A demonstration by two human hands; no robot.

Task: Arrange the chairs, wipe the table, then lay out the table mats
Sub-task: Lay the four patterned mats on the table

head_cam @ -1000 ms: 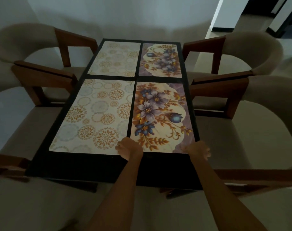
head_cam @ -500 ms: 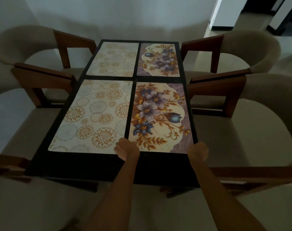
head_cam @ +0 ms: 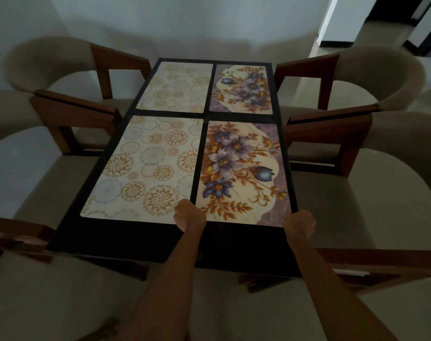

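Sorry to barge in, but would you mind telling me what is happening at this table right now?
A person is laying out table mats on a dark table. Four mats lie in a two-by-two grid: two circle-patterned mats on the left, two floral ones on the right. The left hand and right hand are at the two near corners of the near floral mat, apparently squaring it up. Chairs stand along both sides.

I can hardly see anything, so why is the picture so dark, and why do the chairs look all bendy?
Head view: the room is dim, the only bright patch being the doorway at top right; the black table nearly vanishes while the four mats stay readable, such as the near flower mat. The wide-angle lens curves the chairs near the edges. Both hands, left and right, look shadowy but sharp.
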